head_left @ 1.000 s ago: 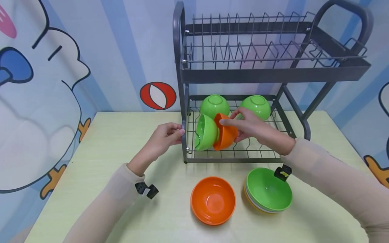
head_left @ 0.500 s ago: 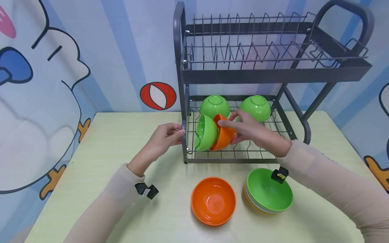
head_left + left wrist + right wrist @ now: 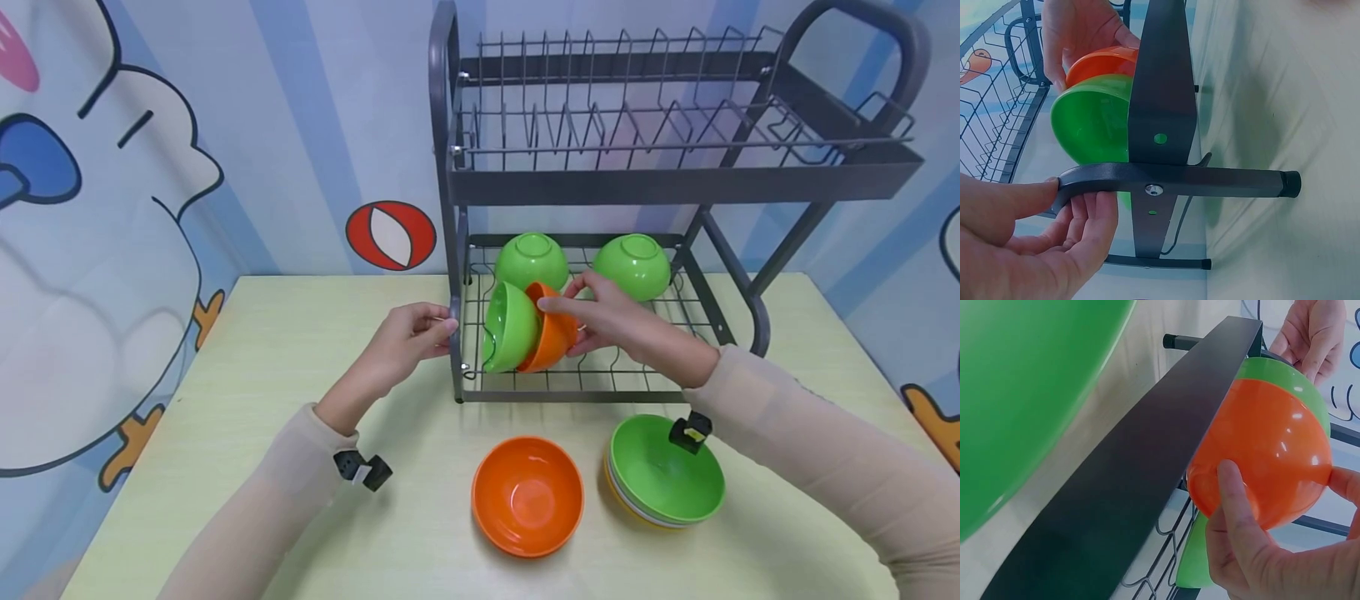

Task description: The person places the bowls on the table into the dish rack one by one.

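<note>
My right hand (image 3: 618,312) holds an orange bowl (image 3: 557,333) that stands on its side on the lower tier of the dark metal dish rack (image 3: 675,187). Its thumb is at the upper rim, with other fingers around the outside, as the right wrist view also shows on the orange bowl (image 3: 1272,444). Just left of it, a green bowl (image 3: 517,329) leans sideways, its mouth facing left; the two overlap. My left hand (image 3: 408,342) pinches the rack's front left post (image 3: 455,367) between thumb and fingers. In the left wrist view, this hand (image 3: 1054,244) grips the post's bend.
Two green bowls, one at back left (image 3: 532,260) and one at back right (image 3: 633,265), sit upside down on the lower tier. On the table before the rack are an orange bowl (image 3: 527,497) and a stack topped by a green bowl (image 3: 663,475). Wire dividers line the upper tier.
The orange bowl and my right hand have shifted slightly left, bringing the bowl closer against the leaning green one. My left hand stays on the post.
</note>
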Tool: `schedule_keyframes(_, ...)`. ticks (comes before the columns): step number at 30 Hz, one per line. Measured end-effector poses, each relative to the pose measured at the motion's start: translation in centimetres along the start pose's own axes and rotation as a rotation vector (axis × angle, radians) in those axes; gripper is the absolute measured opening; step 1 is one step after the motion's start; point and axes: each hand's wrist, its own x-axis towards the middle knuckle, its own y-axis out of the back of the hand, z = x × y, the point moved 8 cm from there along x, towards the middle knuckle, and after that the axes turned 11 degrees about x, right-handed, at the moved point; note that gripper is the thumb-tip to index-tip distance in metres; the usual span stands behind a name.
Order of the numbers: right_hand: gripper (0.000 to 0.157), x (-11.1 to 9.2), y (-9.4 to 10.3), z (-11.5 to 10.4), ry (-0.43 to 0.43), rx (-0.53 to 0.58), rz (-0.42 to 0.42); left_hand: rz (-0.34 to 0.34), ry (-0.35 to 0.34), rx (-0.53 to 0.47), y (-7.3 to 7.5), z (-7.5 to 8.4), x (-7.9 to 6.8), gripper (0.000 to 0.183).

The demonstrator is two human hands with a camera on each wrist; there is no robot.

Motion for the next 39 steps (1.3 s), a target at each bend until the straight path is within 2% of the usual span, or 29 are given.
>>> schedule_keyframes(17,0.046,-0.2,0.1,0.1,-0.006,0.02,-0.027,0.017,-0.011,-0.019,-0.2,-0.2,0.1,0.032)
schedule_keyframes(27,0.064,-1.1,0.7,-0.5,-0.012,0.027,-0.014,0.048,-0.033,-0.026,0.1,-0.8,-0.1,0.034)
schedule_keyframes(39,0.062,-2.8,1.1,-1.1,0.021,0.019,-0.026,0.041,-0.023,0.027,0.7,-1.4,-1.1,0.038)
